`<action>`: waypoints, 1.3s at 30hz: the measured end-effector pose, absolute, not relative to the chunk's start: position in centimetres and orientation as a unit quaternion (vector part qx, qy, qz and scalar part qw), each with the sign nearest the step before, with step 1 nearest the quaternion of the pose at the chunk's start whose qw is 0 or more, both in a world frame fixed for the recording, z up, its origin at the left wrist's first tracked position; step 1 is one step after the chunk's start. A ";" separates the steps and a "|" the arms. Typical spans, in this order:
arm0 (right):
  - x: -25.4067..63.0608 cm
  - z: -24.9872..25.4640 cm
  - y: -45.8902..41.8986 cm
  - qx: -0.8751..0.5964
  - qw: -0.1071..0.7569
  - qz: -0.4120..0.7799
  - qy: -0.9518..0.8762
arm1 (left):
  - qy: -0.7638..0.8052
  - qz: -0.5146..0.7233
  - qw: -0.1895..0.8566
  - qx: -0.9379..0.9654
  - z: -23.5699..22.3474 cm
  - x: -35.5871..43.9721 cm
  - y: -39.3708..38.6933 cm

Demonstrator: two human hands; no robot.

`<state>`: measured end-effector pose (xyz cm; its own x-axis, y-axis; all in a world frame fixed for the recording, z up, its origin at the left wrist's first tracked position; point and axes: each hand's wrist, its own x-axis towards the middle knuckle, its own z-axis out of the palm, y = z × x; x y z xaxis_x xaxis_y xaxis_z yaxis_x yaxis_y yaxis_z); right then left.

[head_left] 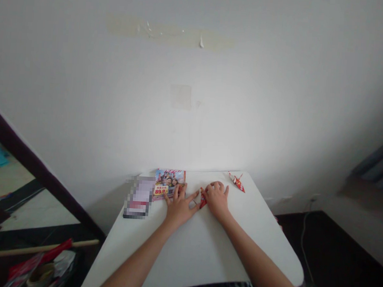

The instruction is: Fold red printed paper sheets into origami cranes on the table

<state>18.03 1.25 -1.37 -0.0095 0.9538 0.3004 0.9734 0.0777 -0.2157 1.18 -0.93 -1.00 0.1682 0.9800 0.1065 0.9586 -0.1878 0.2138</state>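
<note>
Between my hands a small piece of red patterned folded paper (203, 198) lies on the white table, its pale side partly showing at the left. My left hand (178, 208) is open, fingers spread, the fingertips over the lower right of a printed flyer (170, 177) and the thumb close by the folded paper. My right hand (218, 200) has its fingers bent down over the right part of the folded paper, hiding it there. A red and white folded paper crane (237, 182) stands near the table's far right corner.
A phone-like flat device (139, 198), blurred out, lies left of the flyer. The white table (198, 252) meets a wall (192, 130) at its far edge. On the floor at left are a wooden stick (84, 243) and a bag of rubbish; a cable (304, 241) hangs at right.
</note>
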 end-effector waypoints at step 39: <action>20.3 -2.0 2.1 -0.696 0.265 0.068 -0.664 | 0.616 0.139 0.045 0.774 0.0 1.4 -0.9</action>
